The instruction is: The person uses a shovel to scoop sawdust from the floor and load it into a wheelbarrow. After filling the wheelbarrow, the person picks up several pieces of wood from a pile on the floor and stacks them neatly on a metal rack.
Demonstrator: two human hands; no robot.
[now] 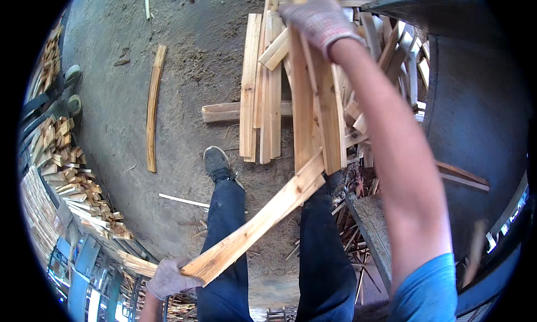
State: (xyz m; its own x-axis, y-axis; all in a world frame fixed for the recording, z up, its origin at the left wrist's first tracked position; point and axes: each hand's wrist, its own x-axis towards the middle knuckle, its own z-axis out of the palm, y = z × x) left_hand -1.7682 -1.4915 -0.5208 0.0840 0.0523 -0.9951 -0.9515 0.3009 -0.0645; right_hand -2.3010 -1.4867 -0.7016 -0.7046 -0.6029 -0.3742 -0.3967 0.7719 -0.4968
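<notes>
A long plank [263, 218] is gripped at its near end by the closed left hand [168, 277]; upright boards [316, 109] are clasped by the right hand [319, 17] above a floor pile [263, 87].

A grey, sawdust-strewn concrete floor [128, 98] carries a long curved pale wooden slat [154, 107], a loose heap of flat timber boards [263, 93], a thin white wooden strip [183, 200] and stacked short offcut wood blocks [72, 176] at its left edge.
</notes>
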